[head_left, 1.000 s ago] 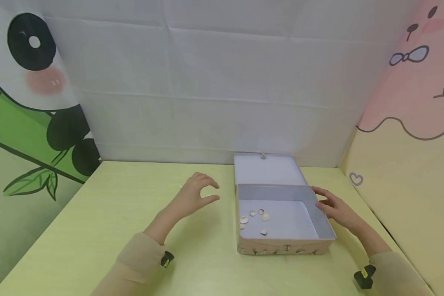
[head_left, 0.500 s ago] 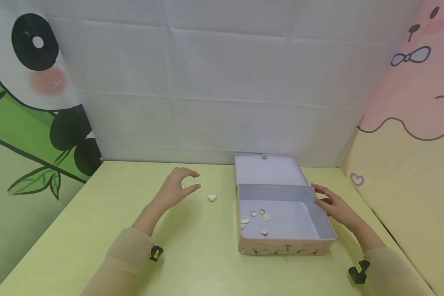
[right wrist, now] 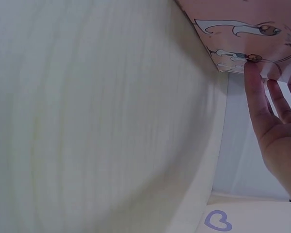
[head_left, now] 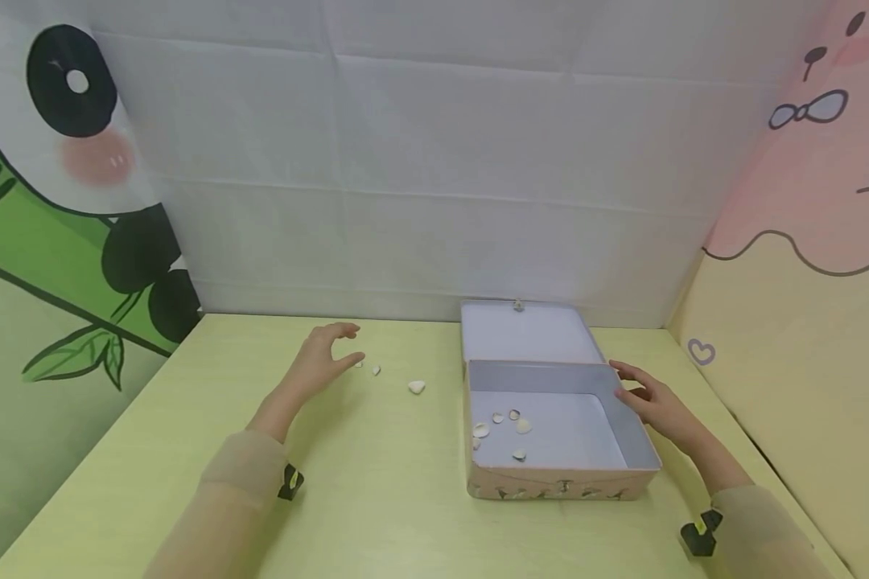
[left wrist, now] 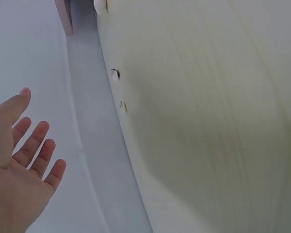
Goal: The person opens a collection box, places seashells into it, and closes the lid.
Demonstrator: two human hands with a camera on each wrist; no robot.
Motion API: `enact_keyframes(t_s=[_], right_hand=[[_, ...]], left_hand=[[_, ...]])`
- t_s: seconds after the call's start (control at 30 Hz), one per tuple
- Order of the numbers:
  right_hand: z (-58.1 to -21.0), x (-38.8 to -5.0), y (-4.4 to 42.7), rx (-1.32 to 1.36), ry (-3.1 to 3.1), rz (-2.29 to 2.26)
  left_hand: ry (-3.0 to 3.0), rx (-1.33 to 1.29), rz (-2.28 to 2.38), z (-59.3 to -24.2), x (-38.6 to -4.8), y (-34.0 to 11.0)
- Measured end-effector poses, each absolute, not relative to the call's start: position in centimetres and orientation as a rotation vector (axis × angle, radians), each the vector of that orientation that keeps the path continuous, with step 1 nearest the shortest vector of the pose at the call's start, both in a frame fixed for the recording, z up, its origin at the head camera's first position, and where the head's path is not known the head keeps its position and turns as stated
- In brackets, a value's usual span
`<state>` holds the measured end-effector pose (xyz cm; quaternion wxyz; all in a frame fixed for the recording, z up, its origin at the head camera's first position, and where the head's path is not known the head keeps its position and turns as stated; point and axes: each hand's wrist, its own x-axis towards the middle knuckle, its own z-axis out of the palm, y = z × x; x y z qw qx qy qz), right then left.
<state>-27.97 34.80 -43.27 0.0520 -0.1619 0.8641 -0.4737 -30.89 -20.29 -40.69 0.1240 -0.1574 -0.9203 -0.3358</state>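
In the head view my left hand [head_left: 311, 366] hovers over the table's left part, thumb and fingers apart, holding nothing. Close to its fingertips lie two tiny white shells, one small shell [head_left: 376, 371] and another shell [head_left: 358, 364] partly by the thumb. A larger white seashell [head_left: 416, 387] lies between that hand and the pink tin box [head_left: 561, 484]. Several shells, among them a pale shell [head_left: 524, 426], rest inside the box toward its left. My right hand [head_left: 655, 408] touches the box's right side, its fairly straight fingers [right wrist: 256, 94] against the patterned outer wall.
The box's lid [head_left: 529, 331] stands flipped back toward the white backdrop [head_left: 405, 161]. Printed panels flank the pale yellow table [head_left: 376, 515] at left and right. In the left wrist view, a shell [left wrist: 115, 74] lies on the tabletop.
My left hand has moved left, away from the box, uncovering the larger seashell and then the small ones. My right hand stays at the box's side, and the box has not moved.
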Motion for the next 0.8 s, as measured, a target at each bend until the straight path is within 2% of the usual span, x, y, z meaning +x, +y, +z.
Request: enact_keyframes(t_s=[0.6,0.8], right_hand=[[-43.5,-27.7,34.7,-0.471,2.645,-1.416],[-43.8,-27.9,34.8,-0.451,2.640,-1.409]], left_hand=[[-2.949,-0.403,-1.052,-44.4,-34.6,-22.7],[-2.999,-0.475,-1.005,-44.7,-35.4,-22.6]])
